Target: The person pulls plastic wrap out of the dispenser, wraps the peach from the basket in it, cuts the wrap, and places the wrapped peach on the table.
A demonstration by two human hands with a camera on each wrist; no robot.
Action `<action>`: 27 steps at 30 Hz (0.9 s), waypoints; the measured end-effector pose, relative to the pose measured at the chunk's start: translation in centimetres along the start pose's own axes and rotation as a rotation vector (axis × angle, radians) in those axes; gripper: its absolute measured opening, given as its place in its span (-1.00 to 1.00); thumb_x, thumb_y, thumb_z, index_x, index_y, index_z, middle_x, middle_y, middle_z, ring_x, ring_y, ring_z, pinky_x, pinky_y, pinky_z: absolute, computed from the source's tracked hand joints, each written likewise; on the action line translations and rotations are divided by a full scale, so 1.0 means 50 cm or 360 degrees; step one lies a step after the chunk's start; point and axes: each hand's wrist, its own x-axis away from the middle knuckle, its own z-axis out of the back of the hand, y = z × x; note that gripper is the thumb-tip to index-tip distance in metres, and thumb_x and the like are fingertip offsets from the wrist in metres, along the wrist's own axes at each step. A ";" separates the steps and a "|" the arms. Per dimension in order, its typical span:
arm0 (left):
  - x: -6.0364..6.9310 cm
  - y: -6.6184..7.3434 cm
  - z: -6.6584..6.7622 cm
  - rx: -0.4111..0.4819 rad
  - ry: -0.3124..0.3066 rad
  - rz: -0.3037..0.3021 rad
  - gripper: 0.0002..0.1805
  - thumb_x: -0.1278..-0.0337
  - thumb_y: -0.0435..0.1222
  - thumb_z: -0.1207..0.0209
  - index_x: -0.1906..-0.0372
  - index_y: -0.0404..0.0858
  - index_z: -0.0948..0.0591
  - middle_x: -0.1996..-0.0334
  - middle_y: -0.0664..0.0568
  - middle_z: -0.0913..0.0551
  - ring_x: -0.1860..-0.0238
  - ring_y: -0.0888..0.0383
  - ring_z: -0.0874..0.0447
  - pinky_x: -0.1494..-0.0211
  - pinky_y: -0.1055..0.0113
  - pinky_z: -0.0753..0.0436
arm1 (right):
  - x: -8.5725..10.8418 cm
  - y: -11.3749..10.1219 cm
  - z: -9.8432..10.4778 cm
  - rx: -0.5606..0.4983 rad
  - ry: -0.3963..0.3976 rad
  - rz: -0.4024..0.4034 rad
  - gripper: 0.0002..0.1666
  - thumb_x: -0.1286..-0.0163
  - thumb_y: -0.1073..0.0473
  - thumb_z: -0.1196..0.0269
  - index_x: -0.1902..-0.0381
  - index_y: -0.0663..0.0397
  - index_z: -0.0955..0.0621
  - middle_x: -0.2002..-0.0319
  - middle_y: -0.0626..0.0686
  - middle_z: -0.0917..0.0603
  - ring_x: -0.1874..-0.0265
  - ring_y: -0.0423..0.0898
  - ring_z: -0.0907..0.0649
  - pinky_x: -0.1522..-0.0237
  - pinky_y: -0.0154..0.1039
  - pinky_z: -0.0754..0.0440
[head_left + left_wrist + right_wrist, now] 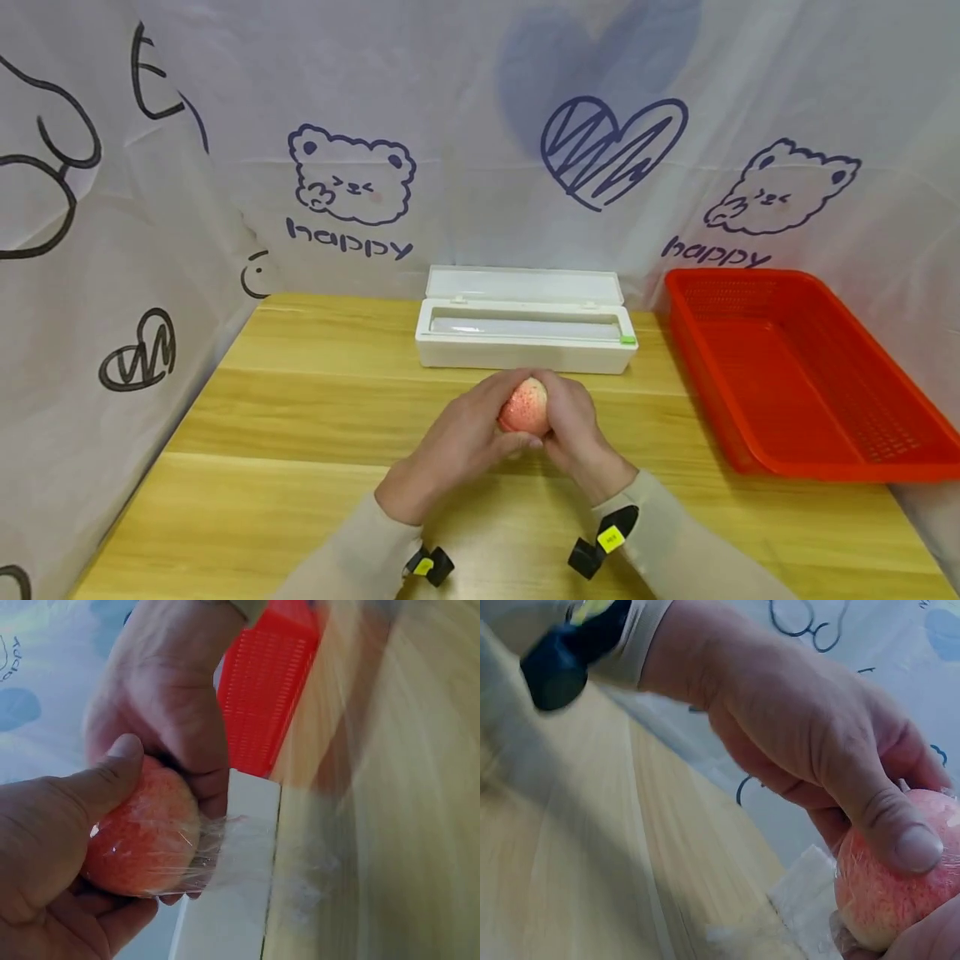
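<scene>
Both hands hold a pink-and-cream peach (527, 408) above the table, just in front of a white cling film dispenser (525, 357). My left hand (465, 429) grips it from the left, its thumb pressed on the peach in both wrist views. My right hand (579, 429) is curled around the other side; the peach hides part of its fingers in the left wrist view. Clear cling film (210, 851) covers the peach's surface, with a loose, crumpled part trailing off it.
The dispenser's lid (525, 285) stands raised at the back, with a film roll (525, 327) inside and a green slider (627, 340) at its right end. To the right is a red plastic basket (708, 375). A white sheet with drawings (480, 167) hangs behind the wooden table (300, 417).
</scene>
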 end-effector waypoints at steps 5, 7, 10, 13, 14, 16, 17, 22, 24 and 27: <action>-0.004 0.001 0.014 0.0127 0.0006 0.0096 -0.11 -0.16 -0.08 -0.51 -0.56 -0.10 -0.39 -0.39 -0.02 -0.60 -0.31 0.06 -0.63 -0.33 0.14 -0.66 | 0.000 -0.016 0.016 -0.0158 -0.0232 -0.0130 -0.51 -0.68 -0.05 -0.05 -0.24 0.26 -0.50 -0.11 0.04 -0.59 -0.05 -0.14 -0.65 -0.05 -0.29 -0.73; -0.005 -0.001 0.014 0.0167 0.0033 0.0113 -0.12 -0.16 -0.10 -0.51 -0.56 -0.12 -0.40 -0.37 -0.05 -0.61 -0.31 0.05 -0.64 -0.32 0.13 -0.67 | 0.003 -0.023 0.019 -0.0131 -0.0343 -0.0160 -0.41 -0.69 -0.18 0.00 -0.28 0.22 -0.47 -0.14 0.06 -0.58 -0.03 -0.15 -0.67 -0.01 -0.29 -0.74; -0.005 -0.004 0.011 0.0186 0.0043 0.0094 -0.12 -0.17 -0.10 -0.50 -0.56 -0.14 -0.39 -0.32 -0.06 -0.64 -0.21 0.09 -0.68 -0.24 0.19 -0.71 | 0.006 -0.027 0.016 0.0026 -0.0332 -0.0095 -0.41 -0.67 -0.19 -0.02 -0.16 0.27 -0.54 0.00 0.06 -0.63 0.11 -0.14 -0.70 0.15 -0.31 -0.75; -0.002 -0.004 0.008 0.0195 0.0041 0.0068 -0.11 -0.17 -0.10 -0.51 -0.56 -0.20 -0.39 -0.28 -0.08 -0.67 -0.10 0.12 -0.70 -0.14 0.23 -0.73 | 0.006 -0.025 0.008 0.0206 -0.0147 0.0008 -0.58 -0.62 -0.01 -0.09 0.11 0.28 -0.63 0.24 0.01 -0.63 0.32 -0.18 -0.64 0.33 -0.37 -0.68; -0.002 -0.004 0.008 0.0199 0.0045 0.0064 -0.11 -0.17 -0.10 -0.51 -0.56 -0.21 -0.39 -0.28 -0.09 -0.67 -0.08 0.12 -0.70 -0.12 0.24 -0.74 | 0.005 -0.024 0.007 0.0236 -0.0107 0.0028 -0.61 -0.60 0.03 -0.10 0.16 0.29 -0.64 0.28 0.01 -0.63 0.35 -0.18 -0.63 0.36 -0.37 -0.67; -0.001 -0.003 0.008 0.0219 0.0061 0.0065 -0.11 -0.16 -0.11 -0.51 -0.55 -0.23 -0.40 -0.28 -0.09 -0.67 -0.09 0.12 -0.69 -0.14 0.23 -0.73 | 0.004 -0.025 0.008 0.0217 -0.0091 0.0014 -0.62 -0.60 0.03 -0.10 0.14 0.27 -0.64 0.26 0.00 -0.63 0.34 -0.19 -0.62 0.35 -0.38 -0.67; -0.001 -0.003 0.007 0.0237 0.0076 0.0073 -0.11 -0.16 -0.12 -0.52 -0.54 -0.23 -0.40 -0.28 -0.08 -0.67 -0.09 0.12 -0.68 -0.14 0.23 -0.73 | 0.003 -0.026 0.010 0.0165 -0.0117 -0.0016 -0.61 -0.61 0.00 -0.10 0.08 0.26 -0.62 0.21 0.00 -0.63 0.30 -0.20 -0.64 0.31 -0.38 -0.68; 0.001 -0.005 0.005 0.0391 0.0177 0.0125 -0.12 -0.11 -0.20 -0.55 -0.52 -0.21 -0.43 -0.30 -0.06 -0.66 -0.13 0.13 -0.68 -0.17 0.23 -0.71 | -0.003 -0.029 0.017 -0.0121 -0.0307 -0.0233 -0.52 -0.68 -0.11 -0.03 -0.20 0.19 -0.48 -0.04 0.01 -0.58 0.10 -0.20 -0.69 0.09 -0.34 -0.75; 0.002 -0.005 0.005 0.0441 0.0201 0.0125 -0.12 -0.09 -0.23 -0.56 -0.52 -0.23 -0.43 -0.31 -0.08 -0.66 -0.16 0.11 -0.69 -0.19 0.22 -0.71 | -0.003 -0.030 0.015 -0.0164 -0.0313 -0.0249 -0.56 -0.67 -0.04 -0.04 -0.18 0.22 -0.50 -0.03 0.02 -0.60 0.11 -0.19 -0.71 0.08 -0.32 -0.76; 0.003 -0.008 0.005 0.0480 0.0209 0.0114 -0.13 -0.09 -0.26 -0.56 -0.51 -0.26 -0.44 -0.33 -0.11 -0.65 -0.22 0.08 -0.69 -0.23 0.20 -0.71 | -0.001 -0.031 0.014 -0.0178 -0.0271 -0.0232 -0.65 -0.66 0.07 -0.07 -0.13 0.24 -0.55 -0.01 0.03 -0.62 0.11 -0.19 -0.71 0.07 -0.31 -0.77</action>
